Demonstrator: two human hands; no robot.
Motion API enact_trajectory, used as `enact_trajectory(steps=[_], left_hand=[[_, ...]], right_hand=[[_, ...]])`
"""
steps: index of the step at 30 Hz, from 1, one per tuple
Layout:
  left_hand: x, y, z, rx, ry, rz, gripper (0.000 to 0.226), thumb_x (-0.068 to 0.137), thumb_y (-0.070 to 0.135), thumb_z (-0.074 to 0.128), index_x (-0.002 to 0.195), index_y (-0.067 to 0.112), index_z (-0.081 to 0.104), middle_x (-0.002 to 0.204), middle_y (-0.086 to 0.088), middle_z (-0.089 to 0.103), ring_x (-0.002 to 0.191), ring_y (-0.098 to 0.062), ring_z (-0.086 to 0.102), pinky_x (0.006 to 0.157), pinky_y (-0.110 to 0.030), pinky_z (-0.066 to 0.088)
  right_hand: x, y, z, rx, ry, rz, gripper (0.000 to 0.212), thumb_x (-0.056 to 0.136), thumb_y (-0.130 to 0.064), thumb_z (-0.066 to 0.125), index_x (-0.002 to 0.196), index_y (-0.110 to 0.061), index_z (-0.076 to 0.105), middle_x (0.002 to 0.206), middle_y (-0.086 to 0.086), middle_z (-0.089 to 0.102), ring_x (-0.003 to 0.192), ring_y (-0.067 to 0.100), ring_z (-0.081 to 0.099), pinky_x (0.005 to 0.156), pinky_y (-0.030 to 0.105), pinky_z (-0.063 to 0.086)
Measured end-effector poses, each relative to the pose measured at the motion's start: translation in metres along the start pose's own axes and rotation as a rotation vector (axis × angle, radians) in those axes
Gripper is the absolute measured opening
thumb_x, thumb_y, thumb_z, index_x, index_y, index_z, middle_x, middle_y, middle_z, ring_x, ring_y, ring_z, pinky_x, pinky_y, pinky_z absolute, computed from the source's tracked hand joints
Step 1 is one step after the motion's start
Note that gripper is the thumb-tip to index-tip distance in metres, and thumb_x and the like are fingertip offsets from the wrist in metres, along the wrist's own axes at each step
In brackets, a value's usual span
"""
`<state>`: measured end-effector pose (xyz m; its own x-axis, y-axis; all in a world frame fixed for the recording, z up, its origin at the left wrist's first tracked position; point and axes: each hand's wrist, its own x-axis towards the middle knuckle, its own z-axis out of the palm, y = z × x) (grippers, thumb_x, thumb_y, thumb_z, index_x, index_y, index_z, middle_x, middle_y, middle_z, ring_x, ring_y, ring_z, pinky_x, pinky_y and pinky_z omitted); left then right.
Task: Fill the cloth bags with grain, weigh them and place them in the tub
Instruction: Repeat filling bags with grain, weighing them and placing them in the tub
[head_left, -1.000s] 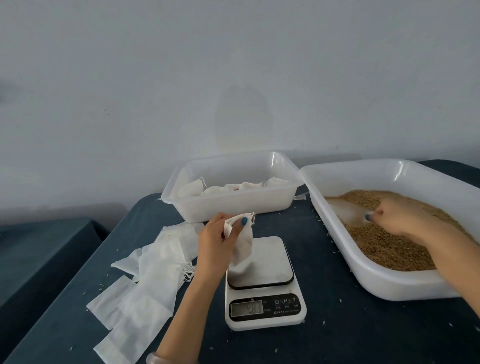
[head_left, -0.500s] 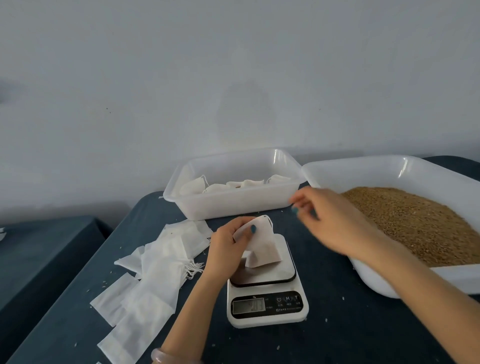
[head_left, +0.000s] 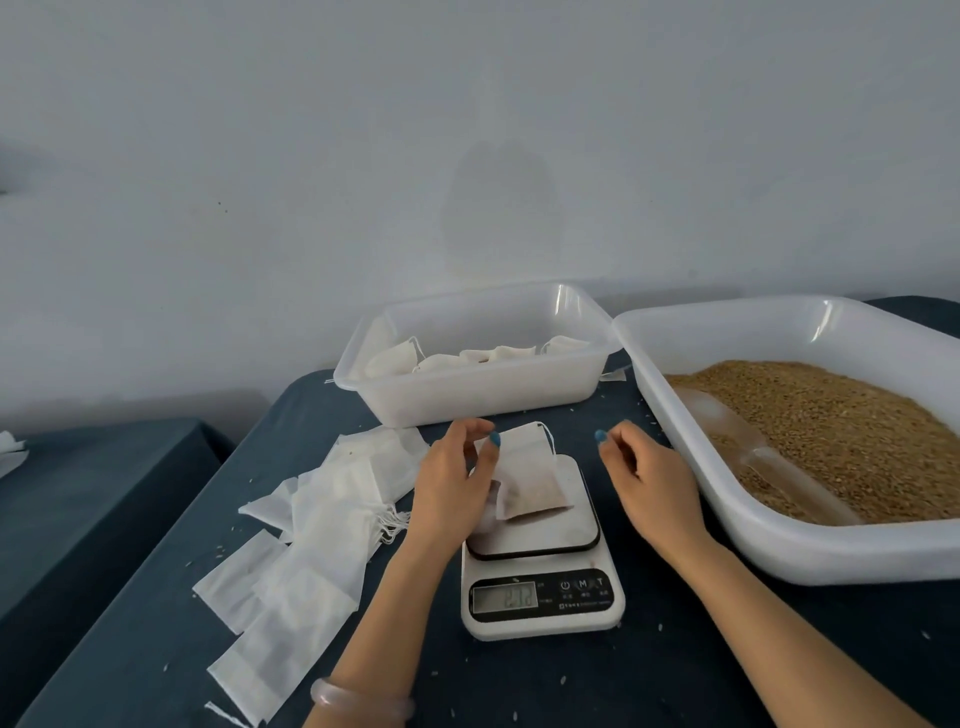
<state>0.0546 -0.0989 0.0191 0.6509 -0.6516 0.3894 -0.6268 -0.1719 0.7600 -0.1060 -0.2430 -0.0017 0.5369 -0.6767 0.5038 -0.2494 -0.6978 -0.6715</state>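
Bag (head_left: 530, 486) on scale (head_left: 540, 566) is pinched at its top by left hand (head_left: 452, 488); right hand (head_left: 649, 483) is held slack, empty

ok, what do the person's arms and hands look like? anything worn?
No sleeves or gloves: both arms are bare as far as the frame shows. The left hand and right hand have teal-blue polished nails. A pale pink, glossy, translucent bangle circles the left wrist; nothing shows on the right wrist.
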Motion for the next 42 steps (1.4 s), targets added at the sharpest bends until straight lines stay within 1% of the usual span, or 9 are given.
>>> enact_trajectory(steps=[5, 14, 18, 21, 26, 33, 35, 39, 42], left_hand=[[0.001, -0.003, 0.000, 0.004, 0.013, -0.023, 0.013, 0.102, 0.023, 0.050, 0.113, 0.023, 0.057, 0.104, 0.002, 0.063, 0.085, -0.013, 0.064, 0.076, -0.036, 0.058], [0.002, -0.005, 0.000, -0.023, 0.035, -0.026, 0.014, 0.101, 0.020, 0.052, 0.113, 0.018, 0.058, 0.105, 0.005, 0.064, 0.094, -0.017, 0.062, 0.083, -0.045, 0.057], [0.002, -0.004, -0.001, -0.002, 0.056, 0.011, 0.012, 0.101, 0.018, 0.053, 0.110, 0.021, 0.059, 0.101, 0.011, 0.064, 0.093, -0.011, 0.060, 0.084, -0.035, 0.054], [0.002, -0.002, 0.001, -0.005, 0.047, 0.013, 0.010, 0.098, 0.020, 0.057, 0.106, 0.026, 0.058, 0.094, 0.015, 0.063, 0.085, -0.008, 0.058, 0.079, -0.030, 0.050], [0.004, -0.005, 0.004, 0.090, -0.003, -0.053, 0.019, 0.090, 0.049, 0.063, 0.104, 0.038, 0.063, 0.082, 0.023, 0.062, 0.080, 0.002, 0.055, 0.067, -0.020, 0.043], [0.034, 0.006, -0.009, 0.026, -0.006, 0.017, 0.019, 0.089, 0.038, 0.071, 0.072, 0.030, 0.071, 0.056, 0.014, 0.051, 0.048, -0.002, 0.045, 0.051, -0.015, 0.034], [0.062, 0.021, -0.022, 0.021, 0.047, 0.030, 0.020, 0.088, 0.036, 0.073, 0.068, 0.040, 0.072, 0.051, 0.016, 0.055, 0.041, -0.002, 0.045, 0.047, -0.013, 0.034], [0.131, 0.049, -0.051, -0.001, 0.151, 0.041, 0.013, 0.093, 0.025, 0.067, 0.083, 0.026, 0.075, 0.060, 0.012, 0.070, 0.055, -0.009, 0.066, 0.062, -0.020, 0.055], [0.173, 0.049, -0.060, 0.035, 0.238, 0.021, 0.022, 0.095, 0.020, 0.058, 0.081, 0.020, 0.075, 0.068, 0.008, 0.072, 0.069, -0.021, 0.067, 0.072, -0.028, 0.053]], right_hand=[[-0.001, 0.007, 0.004, -0.075, -0.053, 0.024, 0.023, 0.099, -0.033, 0.051, 0.078, -0.025, 0.050, 0.052, -0.004, 0.048, 0.044, 0.009, 0.045, 0.044, 0.019, 0.026], [-0.001, 0.008, 0.004, -0.083, -0.056, 0.011, 0.023, 0.098, -0.036, 0.051, 0.078, -0.025, 0.051, 0.050, -0.006, 0.047, 0.047, 0.007, 0.047, 0.044, 0.020, 0.025], [-0.002, 0.008, 0.004, -0.103, -0.057, 0.001, 0.021, 0.098, -0.035, 0.051, 0.079, -0.026, 0.051, 0.051, -0.006, 0.048, 0.046, 0.008, 0.047, 0.044, 0.020, 0.026], [-0.002, 0.008, 0.004, -0.107, -0.063, -0.009, 0.021, 0.098, -0.035, 0.052, 0.078, -0.028, 0.050, 0.052, -0.005, 0.050, 0.048, 0.008, 0.049, 0.044, 0.018, 0.027], [-0.003, 0.006, 0.005, -0.104, -0.061, -0.026, 0.022, 0.098, -0.034, 0.053, 0.077, -0.030, 0.047, 0.052, -0.007, 0.048, 0.054, 0.005, 0.052, 0.044, 0.017, 0.027], [-0.003, 0.004, 0.004, -0.089, -0.064, -0.033, 0.028, 0.098, -0.034, 0.052, 0.072, -0.033, 0.042, 0.050, -0.007, 0.046, 0.050, 0.005, 0.050, 0.041, 0.019, 0.029], [-0.003, 0.004, 0.004, -0.083, -0.069, -0.019, 0.030, 0.098, -0.036, 0.051, 0.070, -0.034, 0.041, 0.049, -0.006, 0.046, 0.050, 0.005, 0.049, 0.042, 0.020, 0.030], [-0.001, 0.007, 0.007, -0.074, -0.065, 0.006, 0.032, 0.098, -0.036, 0.051, 0.069, -0.034, 0.039, 0.049, -0.005, 0.045, 0.053, 0.002, 0.051, 0.054, 0.016, 0.041], [-0.001, 0.010, 0.009, -0.098, -0.051, -0.020, 0.034, 0.099, -0.036, 0.051, 0.068, -0.038, 0.036, 0.049, -0.006, 0.044, 0.058, 0.000, 0.053, 0.057, 0.014, 0.042]])
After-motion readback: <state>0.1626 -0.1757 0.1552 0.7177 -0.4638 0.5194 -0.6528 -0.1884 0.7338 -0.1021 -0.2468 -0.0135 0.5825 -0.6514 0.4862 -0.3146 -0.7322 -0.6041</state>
